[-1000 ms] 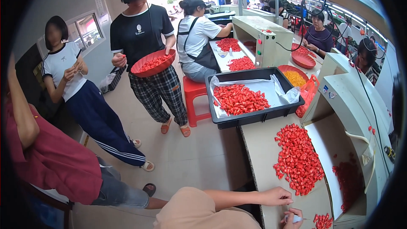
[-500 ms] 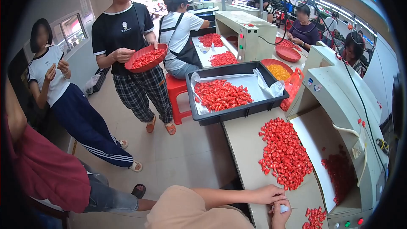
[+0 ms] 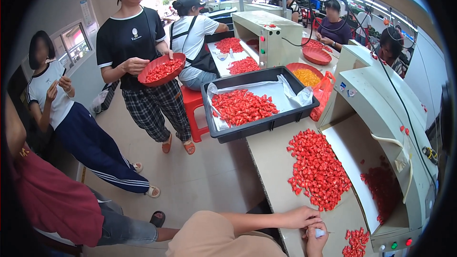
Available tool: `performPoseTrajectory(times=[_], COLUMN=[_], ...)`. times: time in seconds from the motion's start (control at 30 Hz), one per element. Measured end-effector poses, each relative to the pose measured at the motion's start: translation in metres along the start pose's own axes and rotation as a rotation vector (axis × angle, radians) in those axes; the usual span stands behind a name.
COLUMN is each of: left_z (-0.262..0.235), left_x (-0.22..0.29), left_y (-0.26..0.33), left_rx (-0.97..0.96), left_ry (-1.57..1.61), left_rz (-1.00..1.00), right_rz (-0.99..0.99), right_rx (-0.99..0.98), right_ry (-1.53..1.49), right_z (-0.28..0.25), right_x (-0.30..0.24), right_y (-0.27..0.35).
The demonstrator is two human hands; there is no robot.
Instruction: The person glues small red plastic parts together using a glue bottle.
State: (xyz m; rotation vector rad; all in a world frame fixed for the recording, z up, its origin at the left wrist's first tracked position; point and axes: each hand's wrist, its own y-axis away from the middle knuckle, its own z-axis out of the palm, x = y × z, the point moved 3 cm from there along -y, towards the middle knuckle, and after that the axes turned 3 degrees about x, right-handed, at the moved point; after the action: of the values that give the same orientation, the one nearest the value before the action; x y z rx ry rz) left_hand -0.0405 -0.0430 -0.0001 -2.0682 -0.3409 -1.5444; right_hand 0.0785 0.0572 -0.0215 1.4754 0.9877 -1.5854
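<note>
While We Worked Close, a Light Touch Mattered

As we looked from the left, a person in a maroon shirt (image 3: 62, 190) filled the near edge, and a person in a black T-shirt (image 3: 135, 40) held a shallow red plastic bowl (image 3: 171, 76). Nearer us sat a black rectangular plastic tray (image 3: 266, 124), seemingly stiff and best lifted by opposite rims.

Over the beige bench (image 3: 271, 162), our left hand (image 3: 303, 217) had its fingers drawn together; we could not tell whether they pinched anything. Just beside it, our right hand (image 3: 315, 243) was closed around what looked like a small whitish plastic bottle (image 3: 320, 232), its thin tip pointing right. We judged it light and squeezable, best held round the body, clear of that delicate tip.

Just beyond our hands lay a broad heap of small, glossy red pieces (image 3: 319, 169); a smaller red heap (image 3: 356, 242) lay to the right. Each piece seemed light, smooth, perhaps slippery, suited to a fingertip pinch. Rightmost stood a cream boxy machine (image 3: 381, 95).
</note>
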Motion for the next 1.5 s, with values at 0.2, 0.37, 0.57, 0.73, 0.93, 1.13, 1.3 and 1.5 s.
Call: performPoseTrajectory(times=[0.2,0.37,0.57,0.73,0.93,1.13,1.3,1.5], left_z=[-0.004,-0.003,-0.005,-0.006,-0.005,-0.003,-0.003,-0.003], left_x=[0.006,-0.002,-0.008,-0.004,-0.004,-0.005,-0.004,0.000], left_y=[0.001,0.001,0.000,0.001,0.001,-0.001,-0.001,-0.002], left_rx=[-0.021,0.008,-0.016,-0.015,-0.006,-0.006,0.007,-0.002], left_ry=[0.018,0.006,0.025,0.028,0.031,0.039,0.013,0.000], left_rz=[-0.029,0.007,-0.009,0.006,0.012,-0.001,-0.005,-0.011], right_rz=[0.074,0.111,0.115,0.062,0.019,0.008,-0.011,-0.003], right_rx=[0.014,0.024,0.050,0.036,0.043,0.044,0.021,0.013], right_ry=[-0.062,0.030,0.025,0.017,0.029,0.069,0.091,0.085], right_z=[0.008,0.015,0.003,-0.004,-0.004,-0.003,0.001,-0.002], right_x=[-0.016,-0.029,-0.001,0.014,0.014,0.007,0.000,0.000], right_y=[0.006,0.005,0.004,0.000,-0.002,-0.001,-0.003,-0.003])
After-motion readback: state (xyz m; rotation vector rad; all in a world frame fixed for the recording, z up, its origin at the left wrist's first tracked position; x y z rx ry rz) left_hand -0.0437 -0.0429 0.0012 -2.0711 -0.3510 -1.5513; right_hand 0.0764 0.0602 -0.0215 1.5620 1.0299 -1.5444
